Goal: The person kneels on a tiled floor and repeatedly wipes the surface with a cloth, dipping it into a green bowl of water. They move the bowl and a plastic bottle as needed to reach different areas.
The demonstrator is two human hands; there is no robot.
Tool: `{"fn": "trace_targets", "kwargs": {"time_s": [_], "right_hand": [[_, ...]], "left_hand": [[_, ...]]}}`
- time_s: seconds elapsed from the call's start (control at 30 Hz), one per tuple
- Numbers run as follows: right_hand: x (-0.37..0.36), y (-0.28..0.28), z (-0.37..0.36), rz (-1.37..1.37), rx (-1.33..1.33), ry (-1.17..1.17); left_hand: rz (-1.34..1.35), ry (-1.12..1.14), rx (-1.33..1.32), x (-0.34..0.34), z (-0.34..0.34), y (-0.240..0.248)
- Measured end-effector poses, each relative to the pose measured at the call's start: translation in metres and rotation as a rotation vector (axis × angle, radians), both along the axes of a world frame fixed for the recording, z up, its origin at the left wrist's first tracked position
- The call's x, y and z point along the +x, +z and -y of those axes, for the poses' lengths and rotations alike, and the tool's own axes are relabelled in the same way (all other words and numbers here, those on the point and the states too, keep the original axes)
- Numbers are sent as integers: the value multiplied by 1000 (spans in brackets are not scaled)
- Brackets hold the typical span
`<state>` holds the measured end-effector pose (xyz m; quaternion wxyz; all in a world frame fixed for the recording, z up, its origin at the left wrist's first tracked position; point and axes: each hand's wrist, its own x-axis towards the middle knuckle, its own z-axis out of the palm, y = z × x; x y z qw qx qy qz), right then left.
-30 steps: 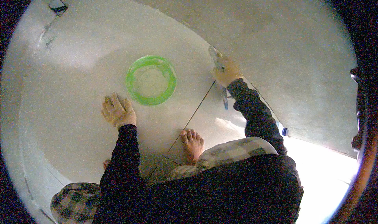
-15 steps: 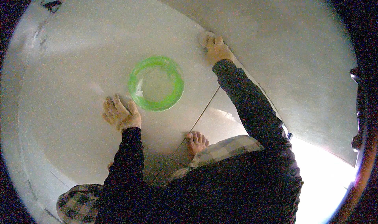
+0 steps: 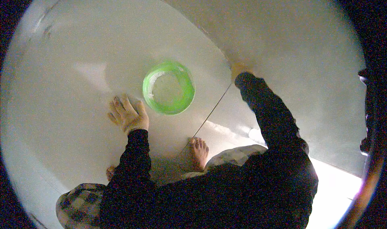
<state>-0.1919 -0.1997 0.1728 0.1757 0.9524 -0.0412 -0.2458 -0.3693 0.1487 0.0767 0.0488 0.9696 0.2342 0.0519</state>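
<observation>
Left hand [image 3: 129,115], fingers spread and empty, apparently braces on the floor [image 3: 72,136] for balance; right hand [image 3: 240,68], blurred, shows no readable grip.

Bowl [image 3: 187,87]: bright green, w/ whitish patches round the inner wall & a pale greyish middle. Both sleeves [image 3: 272,112] plain black. Trousers [image 3: 80,205] checked, grey & off-white, w/ darker squares at L knee. Floor [image 3: 76,140] pale grey-beige, crossed by a thin dark line [image 3: 212,111]. Wall [image 3: 302,68] mid-grey, no pattern I can make out; pic v. grainy, so shades approx. Curved strip [image 3: 371,168], far R: orange-brown.
</observation>
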Motion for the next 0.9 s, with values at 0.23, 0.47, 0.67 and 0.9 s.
{"fn": "trace_targets", "kwargs": {"time_s": [0.23, 0.47, 0.67, 0.9], "right_hand": [[-4, -19, -55, 271, 276, 199], [51, -49, -92, 231, 231, -183], [50, -51, -80, 20, 149, -113], [-16, -56, -13, 49, 214, 6]], "left_hand": [[-70, -8, -72, 7, -2, -1], [-43, -25, -37, -1, -2, 12], [-79, 19, -36, -24, 4, 7], [-101, 0, 3, -30, -4, -24]]}}
